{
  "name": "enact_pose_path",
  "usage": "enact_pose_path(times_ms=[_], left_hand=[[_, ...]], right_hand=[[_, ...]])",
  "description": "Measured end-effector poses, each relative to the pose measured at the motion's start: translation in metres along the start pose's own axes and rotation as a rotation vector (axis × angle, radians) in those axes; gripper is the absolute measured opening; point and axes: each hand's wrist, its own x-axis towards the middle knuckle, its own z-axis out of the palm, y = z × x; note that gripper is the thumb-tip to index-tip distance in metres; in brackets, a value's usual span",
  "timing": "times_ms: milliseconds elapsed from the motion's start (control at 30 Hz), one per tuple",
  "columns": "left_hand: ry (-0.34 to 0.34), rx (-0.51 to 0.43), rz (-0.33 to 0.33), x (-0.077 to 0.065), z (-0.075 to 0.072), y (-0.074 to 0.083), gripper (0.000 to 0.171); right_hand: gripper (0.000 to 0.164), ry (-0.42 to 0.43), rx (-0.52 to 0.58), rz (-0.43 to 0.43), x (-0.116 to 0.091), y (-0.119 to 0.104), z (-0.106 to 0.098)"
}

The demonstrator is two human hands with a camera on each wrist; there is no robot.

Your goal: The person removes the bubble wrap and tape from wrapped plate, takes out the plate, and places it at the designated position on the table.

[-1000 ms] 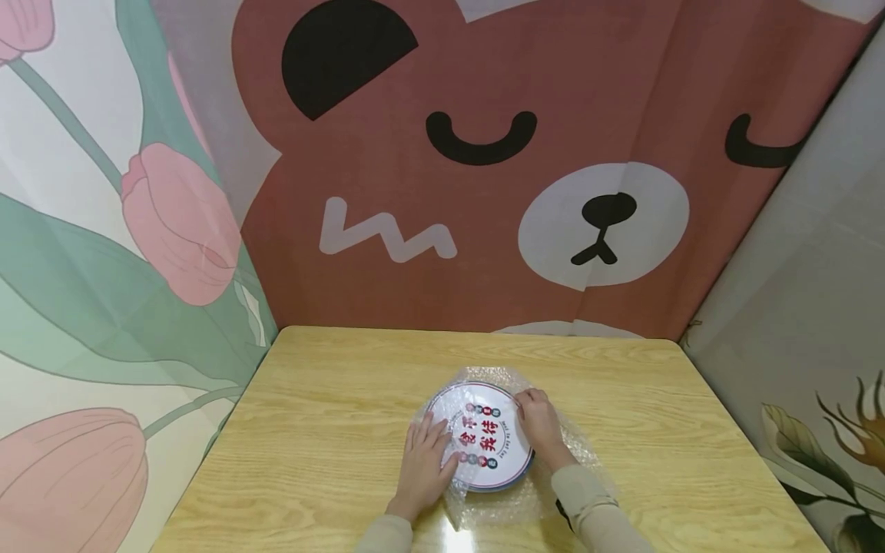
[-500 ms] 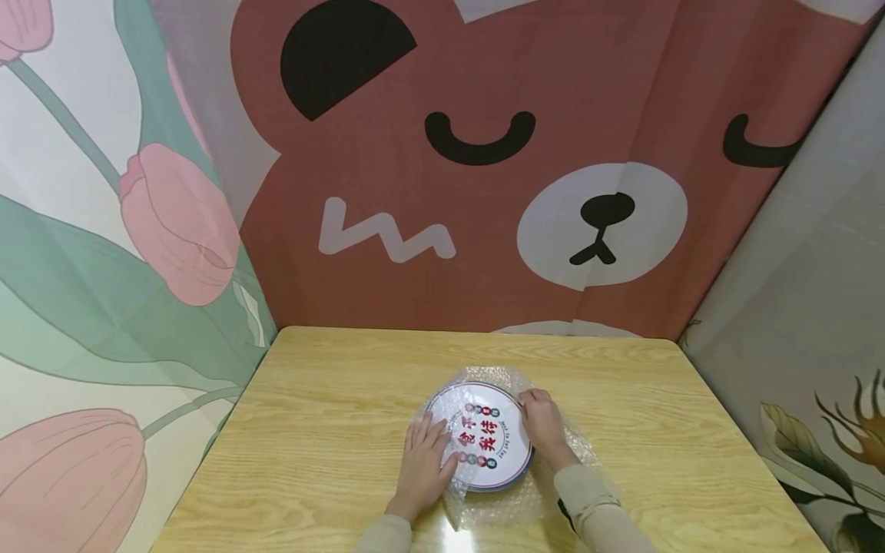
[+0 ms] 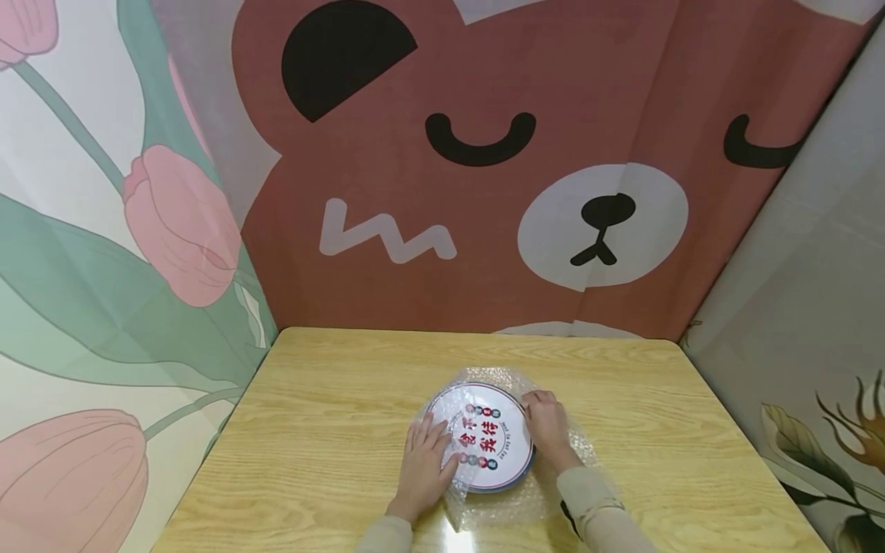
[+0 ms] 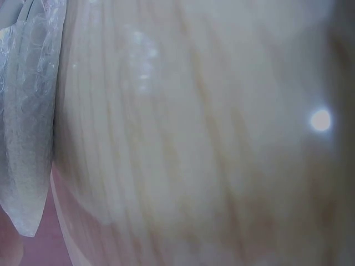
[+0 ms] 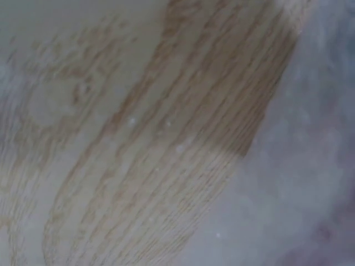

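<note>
A round white plate (image 3: 498, 430) with a blue edge and red printed characters lies face up near the front of the table. Bubble wrap (image 3: 508, 511) is spread beneath it, and one layer folds over its left part. My left hand (image 3: 425, 465) rests on that folded layer with its fingers spread. At the plate's right rim, my right hand (image 3: 548, 426) has curled fingers pinching the bubble wrap; the fingertips are partly hidden. The left wrist view catches the wrapped side of the plate, with bubble wrap (image 4: 28, 111) along it. Blurred bubble wrap (image 5: 288, 194) fills the right wrist view's lower right.
The wood-grain table (image 3: 332, 407) extends around the plate on all sides. Behind it hangs a brown cloth (image 3: 387, 292) with a bear print. Tulip-printed cloth (image 3: 83, 307) stands along the left, and a grey floral cloth (image 3: 795, 307) along the right.
My right hand has shifted slightly right, away from the plate's middle, baring a little more of its right rim. My left hand and the plate have stayed in place.
</note>
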Motion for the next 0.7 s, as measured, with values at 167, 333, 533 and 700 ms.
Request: enact_pose_path(times_ms=[167, 333, 533, 700], left_hand=[[0.007, -0.006, 0.002, -0.0001, 0.0007, -0.0005, 0.039], [0.026, -0.01, 0.01, 0.0001, 0.0004, 0.0002, 0.039], [0.037, -0.004, 0.017, 0.0, 0.0003, 0.0004, 0.038], [0.025, 0.002, 0.012, -0.0003, 0.0013, -0.0011, 0.039]], right_hand=[[0.017, 0.022, -0.004, 0.005, -0.0003, 0.0013, -0.0008], [0.012, 0.13, 0.079, -0.006, -0.0023, 0.0051, 0.0035], [0.013, 0.127, 0.109, 0.032, -0.003, 0.008, 0.0056], [0.015, 0.041, 0.086, 0.086, -0.001, 0.0069, 0.0034]])
